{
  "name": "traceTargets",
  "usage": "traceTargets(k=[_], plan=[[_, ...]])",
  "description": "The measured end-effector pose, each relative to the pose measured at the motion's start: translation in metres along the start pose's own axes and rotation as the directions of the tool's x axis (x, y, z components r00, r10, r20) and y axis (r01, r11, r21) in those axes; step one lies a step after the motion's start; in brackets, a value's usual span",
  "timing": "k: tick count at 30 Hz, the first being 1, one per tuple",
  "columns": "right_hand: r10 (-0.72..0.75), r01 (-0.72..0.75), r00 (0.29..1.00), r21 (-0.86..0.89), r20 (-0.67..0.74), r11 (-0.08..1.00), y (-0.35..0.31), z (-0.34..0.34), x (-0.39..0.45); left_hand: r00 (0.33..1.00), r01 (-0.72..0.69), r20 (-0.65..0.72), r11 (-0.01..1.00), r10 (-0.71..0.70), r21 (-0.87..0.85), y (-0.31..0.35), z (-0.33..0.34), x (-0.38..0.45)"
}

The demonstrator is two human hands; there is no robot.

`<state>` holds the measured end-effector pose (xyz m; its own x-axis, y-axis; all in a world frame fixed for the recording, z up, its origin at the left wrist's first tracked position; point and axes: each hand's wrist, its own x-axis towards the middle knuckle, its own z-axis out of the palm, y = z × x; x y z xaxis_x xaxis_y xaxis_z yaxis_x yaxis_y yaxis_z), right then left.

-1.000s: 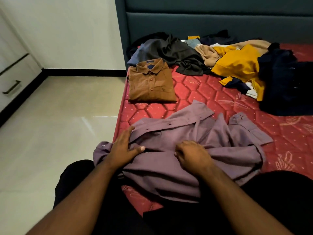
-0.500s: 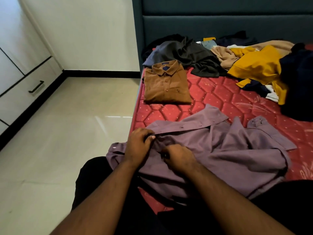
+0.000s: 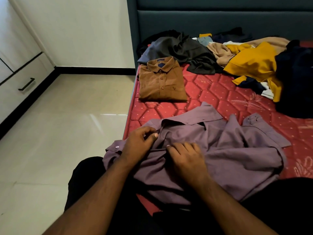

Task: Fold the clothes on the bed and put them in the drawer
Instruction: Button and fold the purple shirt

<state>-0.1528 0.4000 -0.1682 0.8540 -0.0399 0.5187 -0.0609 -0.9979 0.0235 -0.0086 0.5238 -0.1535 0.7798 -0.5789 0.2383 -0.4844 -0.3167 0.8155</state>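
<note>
Head view: purple shirt (image 3: pixel 228 150) lies crumpled at the near-left corner of the bed (image 3: pixel 220 92), one cuff hanging over the left edge. L hand (image 3: pixel 137 146) pinches the shirt's front edge; R hand (image 3: pixel 186 160) rests on the fabric w/ fingertips at the same seam, can't tell if it grips. Folded brown shirt (image 3: pixel 161 82) at 12 o'clock from the hands, unfolded clothes pile (image 3: pixel 237 55) at 1–2 by the headboard. Open floor (image 3: pixel 67 124) at 9–10; drawer (image 3: pixel 22 85) at 10, closed. No readable text.
</note>
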Motion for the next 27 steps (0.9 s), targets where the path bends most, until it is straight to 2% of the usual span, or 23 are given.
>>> traceTargets(k=[2, 5, 7, 9, 11, 13, 16, 19, 23, 27], plan=[[0.01, -0.007, 0.994, 0.028, -0.107, 1.0, 0.002, -0.003, -0.001, 0.985, -0.137, -0.084, 0.98, 0.15, 0.148, 0.004, -0.001, -0.002], [-0.015, 0.037, 0.978, 0.102, -0.207, 0.994, 0.006, -0.006, 0.002, 0.96, -0.238, -0.054, 0.904, 0.274, 0.355, 0.013, -0.001, -0.004], [-0.015, 0.051, 0.976, 0.165, -0.216, 0.985, 0.01, -0.009, 0.002, 0.981, -0.191, 0.009, 0.953, 0.194, 0.235, 0.023, -0.002, -0.004], [0.041, 0.014, 0.978, 0.263, -0.203, 0.965, 0.016, -0.01, 0.0, 0.987, 0.038, 0.159, 0.998, -0.03, -0.05, 0.034, -0.002, -0.005], [0.097, -0.026, 0.98, 0.363, -0.177, 0.932, 0.02, -0.009, -0.002, 0.931, 0.287, 0.313, 0.907, -0.188, -0.307, 0.039, -0.002, -0.007], [0.108, -0.028, 0.982, 0.444, -0.158, 0.896, 0.022, -0.008, -0.002, 0.879, 0.426, 0.404, 0.797, -0.254, -0.428, 0.038, -0.002, -0.01], [0.099, -0.013, 0.985, 0.518, -0.139, 0.855, 0.023, -0.008, 0.001, 0.821, 0.524, 0.49, 0.726, -0.292, -0.445, 0.035, -0.002, -0.01], [0.129, -0.042, 0.985, 0.565, -0.116, 0.824, 0.025, -0.01, 0.002, 0.805, 0.55, 0.509, 0.704, -0.304, -0.45, 0.032, 0.0, -0.011], [0.177, -0.093, 0.979, 0.56, -0.098, 0.823, 0.028, -0.012, 0.001, 0.826, 0.518, 0.48, 0.734, -0.296, -0.439, 0.031, 0.003, -0.014], [0.13, -0.066, 0.987, 0.489, -0.098, 0.87, 0.033, -0.009, -0.003, 0.845, 0.444, 0.474, 0.82, -0.248, -0.362, 0.03, 0.003, -0.015]])
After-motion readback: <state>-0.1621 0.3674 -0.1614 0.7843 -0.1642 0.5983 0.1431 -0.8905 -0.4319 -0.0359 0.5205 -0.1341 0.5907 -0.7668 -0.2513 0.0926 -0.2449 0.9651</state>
